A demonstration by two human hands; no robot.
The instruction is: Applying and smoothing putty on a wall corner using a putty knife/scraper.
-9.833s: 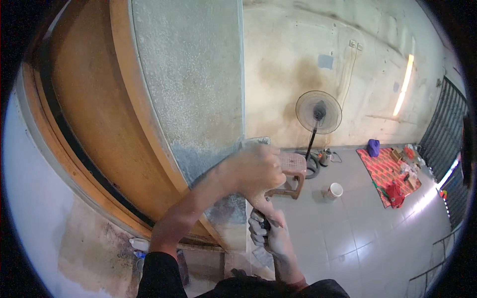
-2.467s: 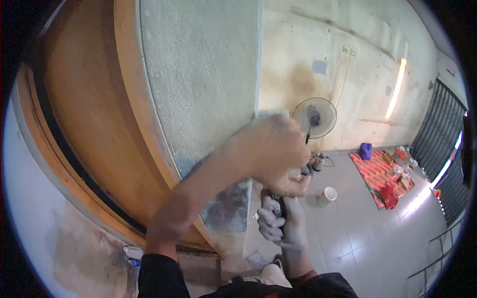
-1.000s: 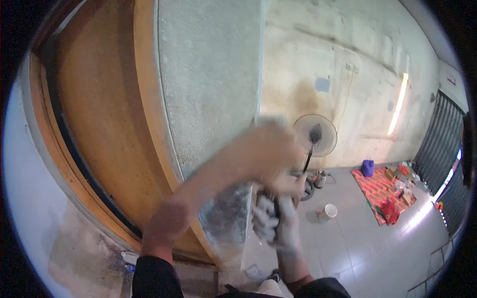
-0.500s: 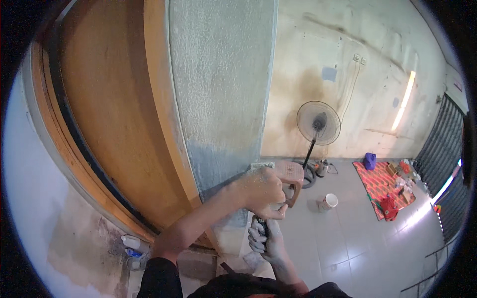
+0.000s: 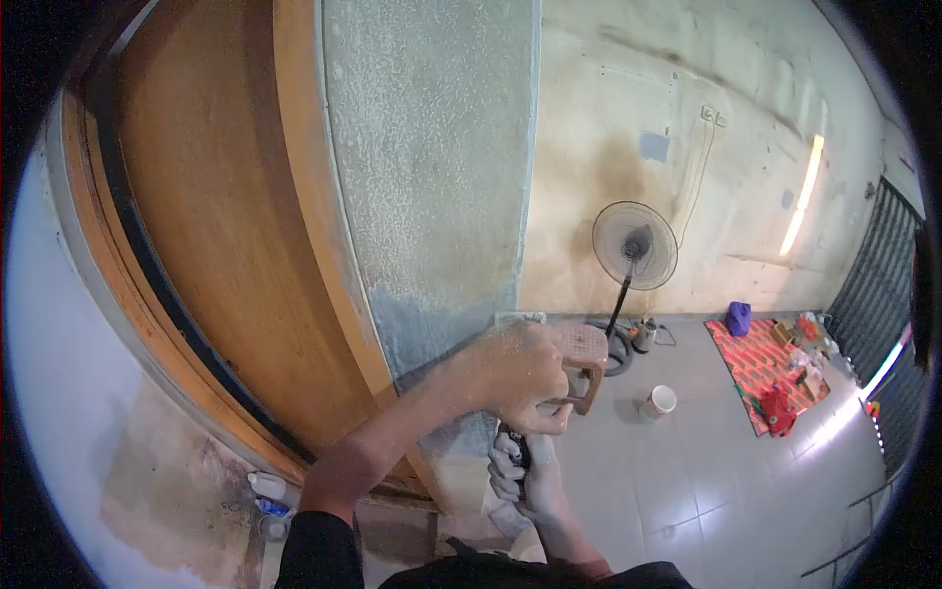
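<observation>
My left hand [image 5: 525, 378] is closed in front of the grey-painted wall strip, its back toward me and flecked with pale dust. Whatever lies inside its fingers is hidden. Just below it, my right hand [image 5: 525, 476], whitened with powder, is wrapped round the black handle [image 5: 514, 447] of a tool. The working end of that tool is out of sight behind my left hand. A brown plastic stool [image 5: 586, 344] stands beyond my left hand. The pale edge of a flat thing [image 5: 518, 317] shows just above my knuckles.
To the left is a wooden door [image 5: 206, 226] in its frame. A standing fan [image 5: 635, 245] and a white bucket [image 5: 658, 401] are on the right. Farther off, a red patterned mat [image 5: 751, 363] bears assorted items. A white bottle [image 5: 267, 485] lies at lower left.
The view has shifted slightly, so the fan, bucket and mat sit a little farther right. Both hands keep nearly the same pose and grip.
</observation>
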